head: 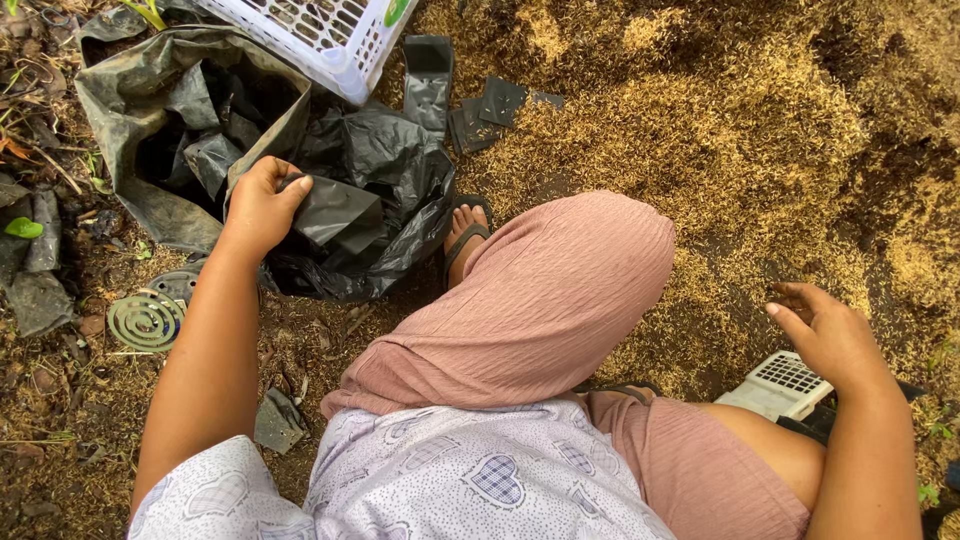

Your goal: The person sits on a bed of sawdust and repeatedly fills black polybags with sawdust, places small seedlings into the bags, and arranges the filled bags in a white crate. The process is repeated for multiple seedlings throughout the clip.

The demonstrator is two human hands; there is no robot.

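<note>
- Black plastic bags are what our left hand is on: a small folded one is pinched between thumb and fingers, on top of a crumpled heap of the same black film, just left of our sandalled foot.
- We judge the bag to be very light, soft and limp, with no stiffness of its own; the thin film looks smooth and a little slippery, and it would likely tear if snagged.
- We think the best hold is a pinch on a folded edge or corner, where the layers are doubled, rather than a flat palm on the slick face.
- Our right hand holds nothing: it hovers with fingers loosely spread and curled above the rice husks, near a small white grid crate.
- Behind the heap lies a larger grey-green sack with its mouth open, and a white slatted basket sits beyond it.
- A round perforated disc lies on the soil beside our left forearm.
</note>
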